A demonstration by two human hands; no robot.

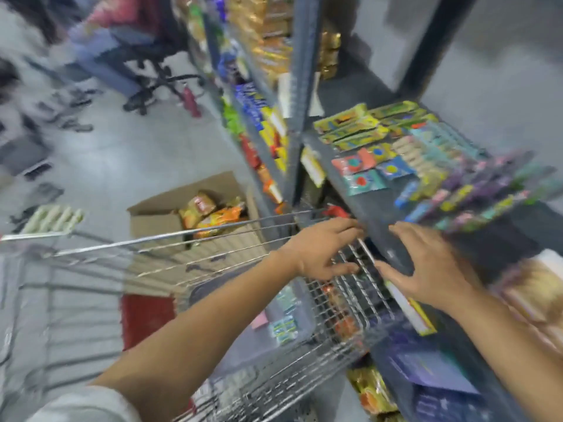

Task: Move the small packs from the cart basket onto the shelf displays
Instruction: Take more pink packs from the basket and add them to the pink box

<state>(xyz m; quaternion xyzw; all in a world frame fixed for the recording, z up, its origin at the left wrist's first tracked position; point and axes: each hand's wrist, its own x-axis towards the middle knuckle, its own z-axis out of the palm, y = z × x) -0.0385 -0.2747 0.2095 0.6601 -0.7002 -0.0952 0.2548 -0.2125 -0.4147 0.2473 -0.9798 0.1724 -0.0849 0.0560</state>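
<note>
Small teal-and-white foil packs (285, 325) lie flat in the silver wire cart basket (350, 300), below and nearer than both hands. Left hand (323, 249) rests on the basket rim, fingers (344, 266) spread, holding nothing; it is nearer the packs. Right hand (426, 266) hovers splayed, empty, at the dark grey metal shelf (359, 178) edge. View blurred.

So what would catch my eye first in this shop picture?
Probably the two bare hands in the middle: the left hand over the wire cart rim, the right hand at the shelf edge, both empty. Next, the bright small packs spread on the shelf at upper right. A cardboard box of snacks sits on the floor behind the cart.
</note>
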